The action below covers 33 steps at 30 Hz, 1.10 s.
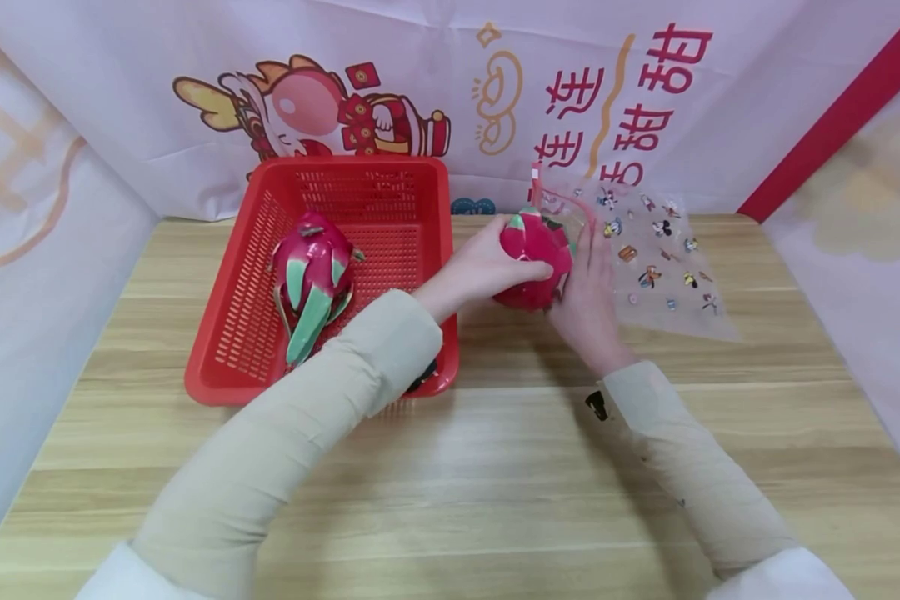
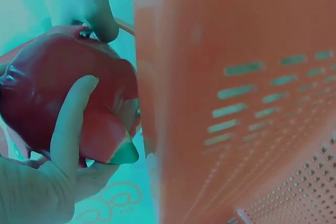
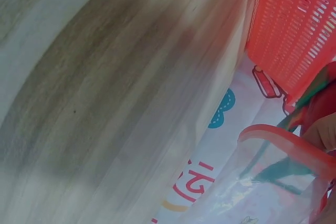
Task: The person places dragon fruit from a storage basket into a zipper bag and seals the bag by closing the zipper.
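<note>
Wood-grain table [image 1: 495, 500], printed pale backdrop [image 1: 457, 92]

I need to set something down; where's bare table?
The wooden table is bare in front between the left sleeve and right sleeve, left of the red basket, and right of the printed plastic bag. It's crowded between basket and bag, where the left hand grips a dragon fruit beside the right hand.

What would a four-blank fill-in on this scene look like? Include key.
1. The left hand grips a dragon fruit; counting it, the head view shows ____ dragon fruits.
2. The plastic basket is ____ in colour.
3. In the head view, the basket stands to the ____ of the clear bag.
4. The hand nearer the clear bag is the person's ____ one.

Key: two; red; left; right.
</note>
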Each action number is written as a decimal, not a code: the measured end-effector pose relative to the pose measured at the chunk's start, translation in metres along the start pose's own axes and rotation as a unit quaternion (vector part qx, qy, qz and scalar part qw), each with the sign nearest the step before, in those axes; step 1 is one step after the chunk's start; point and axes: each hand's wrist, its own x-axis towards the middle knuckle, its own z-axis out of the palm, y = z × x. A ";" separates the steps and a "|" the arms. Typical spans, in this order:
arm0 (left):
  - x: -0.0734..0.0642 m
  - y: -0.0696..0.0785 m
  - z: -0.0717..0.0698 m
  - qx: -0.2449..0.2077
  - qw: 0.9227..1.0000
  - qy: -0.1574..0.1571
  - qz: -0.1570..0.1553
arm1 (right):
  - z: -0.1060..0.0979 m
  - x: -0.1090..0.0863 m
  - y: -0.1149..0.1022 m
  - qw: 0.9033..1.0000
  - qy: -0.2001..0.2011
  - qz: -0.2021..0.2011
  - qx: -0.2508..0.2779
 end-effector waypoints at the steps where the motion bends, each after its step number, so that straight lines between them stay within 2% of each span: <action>1: 0.000 0.001 0.001 -0.002 1.000 0.001 -0.002 | 0.000 0.000 0.000 1.000 0.000 -0.002 0.000; 7: 0.001 0.004 0.005 -0.020 0.999 0.013 -0.021 | -0.001 -0.003 -0.002 1.000 0.003 -0.016 -0.002; 12: 0.001 0.006 0.007 -0.060 0.995 0.026 -0.074 | -0.003 -0.004 -0.002 1.000 0.008 -0.015 0.005; 14: 0.003 0.005 0.008 -0.073 0.993 0.033 -0.084 | -0.003 -0.004 -0.002 1.000 0.007 -0.015 0.009; 20: 0.007 0.003 0.007 -0.083 0.993 0.037 -0.076 | -0.003 -0.005 -0.001 1.000 0.007 -0.024 0.017; 28: 0.012 0.010 0.007 -0.092 0.994 0.025 -0.057 | -0.007 -0.004 0.002 0.999 0.018 -0.027 0.029; 33: 0.012 0.013 0.013 -0.110 0.992 0.034 -0.047 | -0.011 -0.003 0.004 0.999 0.020 -0.022 0.035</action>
